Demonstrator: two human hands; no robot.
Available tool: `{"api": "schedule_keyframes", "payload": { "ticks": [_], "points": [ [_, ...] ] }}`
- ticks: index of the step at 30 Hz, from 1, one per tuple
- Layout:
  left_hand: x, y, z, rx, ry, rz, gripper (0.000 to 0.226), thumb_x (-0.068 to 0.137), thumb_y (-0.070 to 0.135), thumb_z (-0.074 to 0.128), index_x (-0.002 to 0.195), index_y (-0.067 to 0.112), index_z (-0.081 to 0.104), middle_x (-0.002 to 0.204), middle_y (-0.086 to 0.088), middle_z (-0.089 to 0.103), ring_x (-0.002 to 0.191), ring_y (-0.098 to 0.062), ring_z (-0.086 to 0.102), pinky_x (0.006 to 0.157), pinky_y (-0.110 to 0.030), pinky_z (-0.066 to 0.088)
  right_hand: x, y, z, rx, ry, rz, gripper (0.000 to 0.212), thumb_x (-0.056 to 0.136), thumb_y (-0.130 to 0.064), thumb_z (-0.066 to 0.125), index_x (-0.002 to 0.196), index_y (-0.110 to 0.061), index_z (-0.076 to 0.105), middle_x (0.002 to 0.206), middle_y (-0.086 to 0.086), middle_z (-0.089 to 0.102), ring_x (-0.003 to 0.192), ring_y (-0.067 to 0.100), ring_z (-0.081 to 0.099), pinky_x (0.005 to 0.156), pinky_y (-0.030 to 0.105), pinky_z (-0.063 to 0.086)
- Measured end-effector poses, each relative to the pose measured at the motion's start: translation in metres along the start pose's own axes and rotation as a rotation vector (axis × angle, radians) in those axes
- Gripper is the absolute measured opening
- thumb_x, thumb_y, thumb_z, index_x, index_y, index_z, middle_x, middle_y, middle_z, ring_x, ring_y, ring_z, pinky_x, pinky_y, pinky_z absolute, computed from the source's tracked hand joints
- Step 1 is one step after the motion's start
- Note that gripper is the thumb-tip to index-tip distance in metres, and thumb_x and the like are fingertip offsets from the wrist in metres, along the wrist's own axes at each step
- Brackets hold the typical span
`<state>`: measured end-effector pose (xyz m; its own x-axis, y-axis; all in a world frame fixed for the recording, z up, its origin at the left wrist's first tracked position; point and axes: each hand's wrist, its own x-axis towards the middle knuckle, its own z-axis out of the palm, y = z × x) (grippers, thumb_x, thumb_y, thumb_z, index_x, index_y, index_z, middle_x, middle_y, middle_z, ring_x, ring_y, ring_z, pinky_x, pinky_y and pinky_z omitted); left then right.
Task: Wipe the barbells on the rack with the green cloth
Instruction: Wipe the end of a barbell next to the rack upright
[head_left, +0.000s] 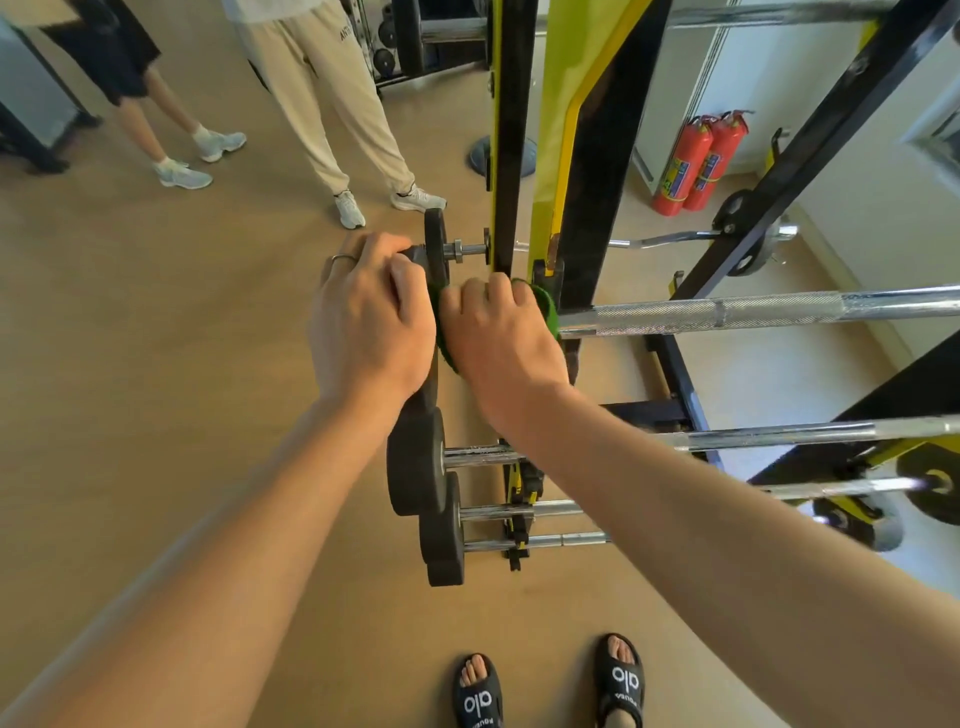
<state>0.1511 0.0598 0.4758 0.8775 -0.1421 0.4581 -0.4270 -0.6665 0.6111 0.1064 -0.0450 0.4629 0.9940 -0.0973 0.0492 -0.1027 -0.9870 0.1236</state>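
Down from the head camera, both bare hands meet at the near end of the knurled chrome barbell (753, 309) resting across the black-and-yellow steel rack (582, 208). On the right hand (501, 338) the grip is curled over the bar's inner end, pinching the green cloth (548, 312), which shows only as a fringe round the knuckles. The left hand (366, 317), wearing a ring, curls round the black round weight plate (435, 244) at the bar's tip, seemingly steadying it.

As a judgement, wiping has barely begun: the long shaft lies bare to the right. Risk: the cloth or the knuckles could catch against the rack upright just beside them, or a hard pull could roll the bar in its hook and shift the plate under the left fingers.

Room for a sweep lies rightward along the shaft; leftward the plate blocks it. Lower chrome barbells (779, 436) sit below, near the forearm. Two bystanders' legs (332, 104) stand well apart beyond.
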Motion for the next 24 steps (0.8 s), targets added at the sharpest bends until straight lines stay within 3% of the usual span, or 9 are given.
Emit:
{"api": "schedule_keyframes", "payload": {
  "ticks": [6,9,12,14,16,19,20,22,24],
  "points": [
    [0.000,-0.001,0.002,0.006,0.000,-0.015,0.049,0.093,0.032,0.026,0.112,0.015,0.068,0.112,-0.010,0.067,0.099,-0.035,0.058,0.077,-0.038,0.040,-0.025,-0.015,0.016,-0.144,0.106,0.046,0.057,0.094,-0.011,0.027,0.147,0.008,0.019,0.142,0.032,0.038,0.136,0.048,0.032,0.115,0.054,0.028],
    [0.001,-0.002,0.002,0.017,-0.011,-0.017,0.047,0.094,0.031,0.027,0.113,0.016,0.068,0.111,-0.010,0.067,0.099,-0.034,0.058,0.077,-0.038,0.040,-0.041,-0.001,0.004,-0.026,0.031,-0.016,0.059,0.099,-0.012,0.047,0.151,0.006,0.025,0.151,0.030,0.034,0.142,0.046,0.028,0.118,0.052,0.028],
    [0.001,-0.003,0.001,0.011,-0.023,-0.003,0.045,0.096,0.030,0.028,0.114,0.015,0.067,0.108,-0.012,0.068,0.097,-0.033,0.059,0.074,-0.037,0.043,-0.054,0.023,-0.022,0.325,-0.007,-0.076,0.060,0.094,-0.010,0.058,0.150,-0.012,0.038,0.156,0.010,0.036,0.146,0.028,0.029,0.119,0.040,0.026],
    [0.000,-0.003,0.001,0.005,-0.032,0.011,0.046,0.097,0.030,0.028,0.113,0.013,0.067,0.106,-0.012,0.067,0.095,-0.032,0.060,0.073,-0.038,0.046,-0.057,0.047,-0.045,0.685,-0.114,-0.010,0.056,0.095,-0.003,0.054,0.147,-0.023,0.044,0.149,-0.001,0.046,0.134,0.014,0.047,0.109,0.031,0.041],
    [0.000,-0.002,0.000,0.010,-0.030,0.020,0.045,0.097,0.031,0.027,0.111,0.013,0.066,0.104,-0.011,0.067,0.093,-0.030,0.060,0.073,-0.038,0.046,-0.059,0.073,-0.061,0.999,-0.220,0.114,0.046,0.098,0.000,0.050,0.137,-0.024,0.054,0.126,-0.002,0.063,0.102,0.004,0.065,0.090,0.026,0.056],
    [-0.001,-0.001,0.001,0.031,-0.017,0.022,0.044,0.097,0.032,0.026,0.109,0.014,0.065,0.100,-0.008,0.066,0.090,-0.027,0.058,0.071,-0.034,0.042,-0.071,0.116,-0.070,1.347,-0.021,0.479,0.025,0.097,-0.001,0.052,0.112,-0.014,0.066,0.102,0.005,0.071,0.096,0.017,0.068,0.093,0.039,0.056],
    [-0.001,-0.001,0.002,0.042,-0.015,0.018,0.044,0.097,0.032,0.026,0.108,0.014,0.065,0.100,-0.008,0.066,0.090,-0.027,0.058,0.070,-0.034,0.041,-0.073,0.127,-0.071,1.395,0.121,0.603,0.021,0.096,0.000,0.052,0.105,-0.014,0.066,0.099,0.005,0.071,0.095,0.017,0.068,0.092,0.039,0.055],
    [-0.002,0.001,0.002,0.076,-0.016,0.003,0.045,0.097,0.033,0.025,0.109,0.015,0.065,0.103,-0.009,0.066,0.092,-0.029,0.058,0.072,-0.036,0.042,-0.069,0.134,-0.064,1.235,0.391,0.725,0.025,0.095,0.002,0.049,0.104,-0.018,0.061,0.096,-0.005,0.066,0.088,0.009,0.064,0.079,0.023,0.056],
    [-0.003,0.004,0.002,0.114,-0.017,-0.007,0.045,0.097,0.034,0.025,0.111,0.016,0.065,0.105,-0.011,0.067,0.094,-0.032,0.058,0.075,-0.039,0.044,-0.060,0.117,-0.047,0.964,0.345,0.676,0.020,0.096,0.000,0.047,0.106,-0.015,0.056,0.095,-0.002,0.060,0.088,0.014,0.061,0.061,0.015,0.045]
  ]
}}
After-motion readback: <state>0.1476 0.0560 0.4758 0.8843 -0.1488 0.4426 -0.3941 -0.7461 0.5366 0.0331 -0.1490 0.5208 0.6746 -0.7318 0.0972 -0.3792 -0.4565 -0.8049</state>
